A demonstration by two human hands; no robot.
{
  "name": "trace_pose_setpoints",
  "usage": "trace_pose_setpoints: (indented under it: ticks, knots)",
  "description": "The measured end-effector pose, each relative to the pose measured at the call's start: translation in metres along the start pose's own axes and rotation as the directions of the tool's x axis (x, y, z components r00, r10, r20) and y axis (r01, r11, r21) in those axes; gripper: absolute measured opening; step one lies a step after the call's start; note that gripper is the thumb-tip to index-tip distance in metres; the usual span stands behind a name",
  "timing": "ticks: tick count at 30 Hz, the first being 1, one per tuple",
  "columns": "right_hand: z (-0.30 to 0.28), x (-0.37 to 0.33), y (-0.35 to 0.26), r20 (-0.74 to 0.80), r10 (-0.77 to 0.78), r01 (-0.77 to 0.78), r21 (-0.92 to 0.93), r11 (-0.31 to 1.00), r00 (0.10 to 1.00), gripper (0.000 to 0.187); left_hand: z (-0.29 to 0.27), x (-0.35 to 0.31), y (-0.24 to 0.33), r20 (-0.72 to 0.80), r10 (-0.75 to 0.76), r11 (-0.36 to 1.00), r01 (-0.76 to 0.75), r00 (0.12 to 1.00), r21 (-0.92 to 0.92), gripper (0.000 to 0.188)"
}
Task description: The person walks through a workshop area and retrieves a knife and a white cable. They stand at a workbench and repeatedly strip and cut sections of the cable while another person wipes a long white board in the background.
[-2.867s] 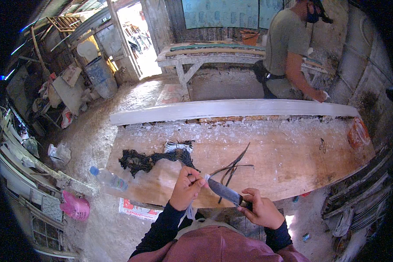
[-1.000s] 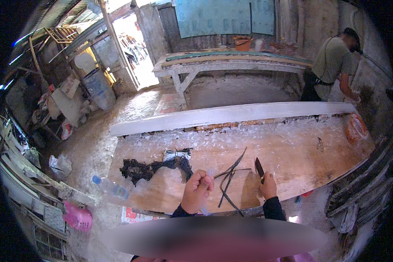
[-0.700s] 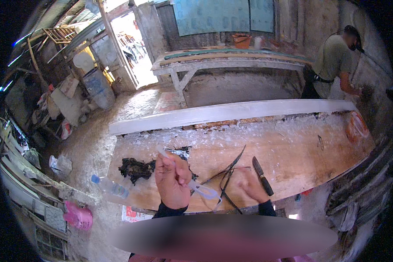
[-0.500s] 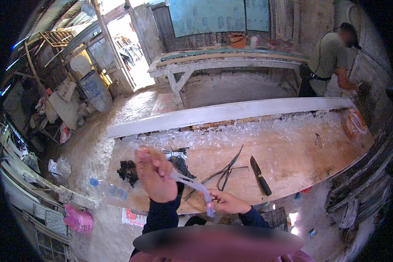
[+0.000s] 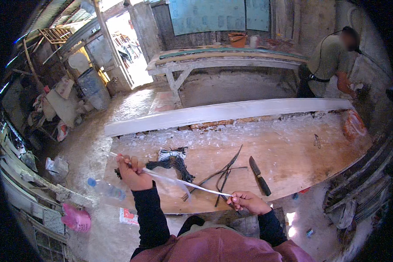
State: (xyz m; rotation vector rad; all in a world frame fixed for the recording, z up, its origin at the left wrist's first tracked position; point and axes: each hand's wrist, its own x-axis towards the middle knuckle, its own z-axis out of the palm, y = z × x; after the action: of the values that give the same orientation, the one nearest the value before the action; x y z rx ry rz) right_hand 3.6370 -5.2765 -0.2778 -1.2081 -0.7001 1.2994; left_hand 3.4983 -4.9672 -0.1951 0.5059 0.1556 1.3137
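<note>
Both hands (image 5: 134,175) (image 5: 251,203) grip a white strip (image 5: 183,181); long axis upper-left to lower-right.

A white-spattered workbench (image 5: 288,161), knife (image 5: 259,175) and drum (image 5: 94,89) show a workshop.

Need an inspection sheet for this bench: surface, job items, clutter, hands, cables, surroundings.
Surface: wooden tabletop, whitish residue along its far side, beside a white beam.
Job's things: white strip, stretched out; knife, lying free; dark strips, crossed; dark cord bundle, lying left of them.
Clutter: blue-capped bottle by the left edge; orange bag at the right end.
Hands: left hand and right hand both grip the white strip.
Cables: nothing seen on the tabletop.
Surroundings: co-worker bending, back right; rear bench with orange bucket; pink container at left.
</note>
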Motion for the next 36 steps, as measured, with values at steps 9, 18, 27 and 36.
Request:
trace_pose_setpoints:
  ticks: [9,18,27,36]
  knots:
    - [-0.002,-0.022,-0.017,-0.360,-0.161,0.145,-0.072,0.987,0.919,0.023,-0.004,-0.039,-0.059,0.148,-0.381,0.901,0.331,0.913,0.280,0.039]
    - [0.026,-0.029,-0.043,-0.200,-0.226,0.181,-0.221,0.958,0.953,0.020,0.009,-0.129,-0.089,0.498,-0.848,0.461,-0.213,0.179,0.861,0.032]
    - [0.013,-0.021,-0.021,-0.272,-0.387,0.201,-0.524,0.827,0.881,0.012,0.006,-0.139,-0.083,0.571,-0.744,0.643,0.142,0.347,0.752,0.024]
    - [-0.081,-0.005,0.064,-0.645,-0.632,-0.548,-0.742,0.386,0.429,0.042,0.005,-0.131,-0.064,0.323,-0.884,0.440,0.837,0.339,0.325,0.011]
